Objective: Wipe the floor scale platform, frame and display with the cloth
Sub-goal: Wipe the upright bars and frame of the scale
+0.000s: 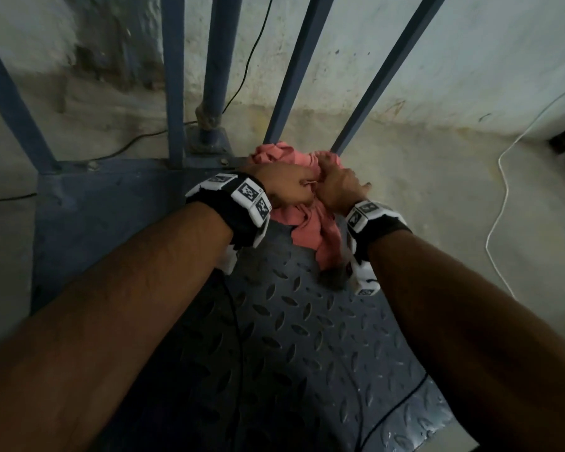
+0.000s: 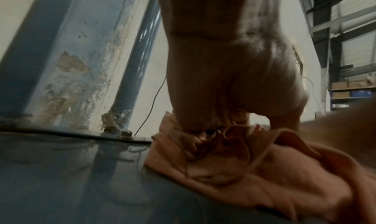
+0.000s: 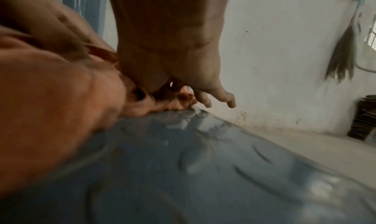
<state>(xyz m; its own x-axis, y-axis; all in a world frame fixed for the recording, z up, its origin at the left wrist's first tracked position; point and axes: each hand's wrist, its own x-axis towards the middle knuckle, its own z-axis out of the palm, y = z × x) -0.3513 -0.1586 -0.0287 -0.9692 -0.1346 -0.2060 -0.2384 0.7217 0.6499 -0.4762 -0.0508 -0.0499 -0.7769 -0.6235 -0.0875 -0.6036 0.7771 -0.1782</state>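
A crumpled pink cloth (image 1: 310,223) lies bunched at the far edge of the blue-grey checker-plate platform (image 1: 307,321), at the foot of the blue frame bars (image 1: 294,76). My left hand (image 1: 294,187) grips the bunch from the left, fingers curled into the folds (image 2: 203,119). My right hand (image 1: 335,182) holds the same bunch from the right and touches the left hand. In the right wrist view its two outer fingers (image 3: 223,97) stick out beyond the cloth (image 3: 50,98) while the others pinch it. The display is out of view.
A round blue pole (image 1: 216,60) is bolted to a base plate behind the platform. A black cable (image 1: 242,76) runs along wall and floor; a white cable (image 1: 503,190) lies on the floor at right. Another black cable (image 1: 392,409) crosses the platform's near part.
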